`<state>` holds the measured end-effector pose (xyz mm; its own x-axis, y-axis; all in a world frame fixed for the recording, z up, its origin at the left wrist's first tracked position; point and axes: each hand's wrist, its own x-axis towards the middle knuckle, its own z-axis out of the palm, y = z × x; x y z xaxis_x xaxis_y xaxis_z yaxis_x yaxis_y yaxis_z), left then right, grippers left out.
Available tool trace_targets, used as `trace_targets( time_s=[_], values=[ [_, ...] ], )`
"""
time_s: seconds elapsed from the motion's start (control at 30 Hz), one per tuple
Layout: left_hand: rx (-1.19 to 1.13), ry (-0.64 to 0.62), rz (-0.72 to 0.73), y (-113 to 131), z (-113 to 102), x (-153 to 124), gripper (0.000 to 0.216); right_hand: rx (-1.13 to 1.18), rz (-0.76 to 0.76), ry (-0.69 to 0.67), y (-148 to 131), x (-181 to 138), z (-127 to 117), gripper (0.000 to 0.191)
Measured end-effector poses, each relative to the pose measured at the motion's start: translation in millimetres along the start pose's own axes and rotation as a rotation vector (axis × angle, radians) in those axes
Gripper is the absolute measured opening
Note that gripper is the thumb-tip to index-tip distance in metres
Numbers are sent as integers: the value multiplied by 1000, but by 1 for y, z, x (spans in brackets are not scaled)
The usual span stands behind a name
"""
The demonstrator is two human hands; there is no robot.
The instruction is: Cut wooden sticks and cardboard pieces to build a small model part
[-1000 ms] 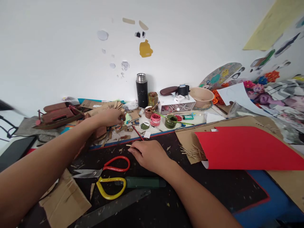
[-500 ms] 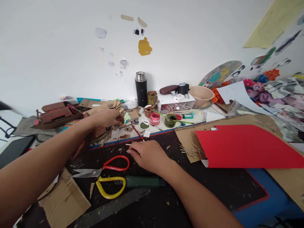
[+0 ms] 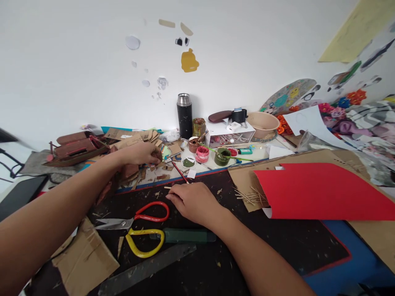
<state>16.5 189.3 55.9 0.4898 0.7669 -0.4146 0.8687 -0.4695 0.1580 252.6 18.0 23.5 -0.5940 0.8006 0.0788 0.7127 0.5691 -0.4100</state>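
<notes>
The left hand dips a touch lower at the cardboard scraps, its grip impossible to tell, while the right hand pinches a pale stick above the dark mat; a low, hasty sweep back could catch the scissors.

No words, brands or numbers — nothing legible on any surface.

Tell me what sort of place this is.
Probably a craft workspace: there are open jars of what looks like paint, scissors with red and yellow handles, and cardboard scraps.
</notes>
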Motion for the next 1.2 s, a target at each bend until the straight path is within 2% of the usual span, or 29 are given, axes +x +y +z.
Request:
trace_targets(
  time_s=[0.27,0.5,0.67,0.8,0.97,1.2],
  values=[
    [9,14,7,-2,1,0,35,-6,-6,4,-2,0,-1,28],
    [78,274,-121,2,-1,21,47,-5,-13,13,-1,0,-1,29],
    [91,342,-97,10,12,49,59,-13,-5,10,-2,-1,-2,29],
    [114,361,-108,17,22,60,64,-28,-4,1,-3,-2,-4,28],
    [86,362,-136,18,17,53,56,-27,-11,12,-2,-2,-2,28],
    [128,321,-204,-6,-6,31,43,-48,-14,-4,-3,-1,0,30]
  ],
)
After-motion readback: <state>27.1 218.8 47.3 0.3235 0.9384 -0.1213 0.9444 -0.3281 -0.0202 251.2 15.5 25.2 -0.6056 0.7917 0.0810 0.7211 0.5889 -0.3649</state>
